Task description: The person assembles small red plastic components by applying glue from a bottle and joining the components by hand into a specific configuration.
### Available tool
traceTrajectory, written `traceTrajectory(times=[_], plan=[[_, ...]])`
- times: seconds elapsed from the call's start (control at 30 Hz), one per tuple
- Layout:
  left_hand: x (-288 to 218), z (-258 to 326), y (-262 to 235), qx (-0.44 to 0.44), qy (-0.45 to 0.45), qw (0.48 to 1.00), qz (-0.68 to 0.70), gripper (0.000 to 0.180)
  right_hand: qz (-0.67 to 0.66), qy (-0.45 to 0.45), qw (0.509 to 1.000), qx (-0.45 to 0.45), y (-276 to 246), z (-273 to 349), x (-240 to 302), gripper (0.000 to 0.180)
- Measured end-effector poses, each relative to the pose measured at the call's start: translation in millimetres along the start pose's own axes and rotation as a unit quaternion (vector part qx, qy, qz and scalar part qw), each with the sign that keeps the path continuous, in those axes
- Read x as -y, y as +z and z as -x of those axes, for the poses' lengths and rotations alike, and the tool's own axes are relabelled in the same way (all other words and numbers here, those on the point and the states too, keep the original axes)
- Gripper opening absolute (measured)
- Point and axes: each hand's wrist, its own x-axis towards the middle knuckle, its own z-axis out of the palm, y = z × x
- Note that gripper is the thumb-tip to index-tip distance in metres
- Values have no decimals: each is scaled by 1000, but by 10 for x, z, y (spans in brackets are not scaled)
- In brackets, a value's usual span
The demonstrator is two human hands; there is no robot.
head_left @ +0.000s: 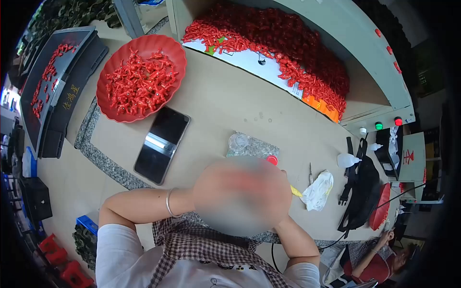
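Both my forearms reach in from the lower edge and meet over the table, where a round blurred patch covers my hands. My left forearm (185,200), with a silver bangle at the wrist, enters the patch from the left. From the right comes my right forearm (295,237). The fingers of both hands, and anything in them, are hidden; some red shows faintly through the blur. A yellow pointed piece (296,191) sticks out at the patch's right edge. Just beyond the patch lie a speckled stone slab (261,146), a clear round dish (238,141) and a red cap (272,160).
A red scalloped bowl (108,108) of small red pieces and a phone (162,144) lie left. Ahead, a booth (367,103) holds a red heap. A white cloth (318,191), a thin tool (310,173), a bottle (346,160) and a black bag (362,197) lie right. Another person (374,264) sits lower right.
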Motion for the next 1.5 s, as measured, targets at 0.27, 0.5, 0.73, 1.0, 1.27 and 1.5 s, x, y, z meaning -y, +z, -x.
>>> traceTrajectory(times=[0.27, 0.5, 0.73, 1.0, 1.27, 1.5], plan=[[-39, -1, -25, 5, 34, 996, -86, 16, 22, -38, 999, -7, 11, -27, 11, 15], [-24, -3, -10, -8, -45, 999, -4, 17, 23, -15, 1000, -6, 21, -14, -24, 14], [-12, 6, -16, -1, -10, 1000, -27, 16, 26, -31, 999, -8, 13, -12, -13, 15], [-69, -20, -9, 19, 77, 990, -120, 18, 40, -59, 997, -25, -9, -13, 23, 19], [-89, -18, -2, 17, 112, 983, -146, 20, 52, -95, 994, -20, -26, -30, 31, 20], [-66, -9, -4, 24, 110, 982, -153, 19, 48, -104, 993, -12, -25, -33, 19, 17]])
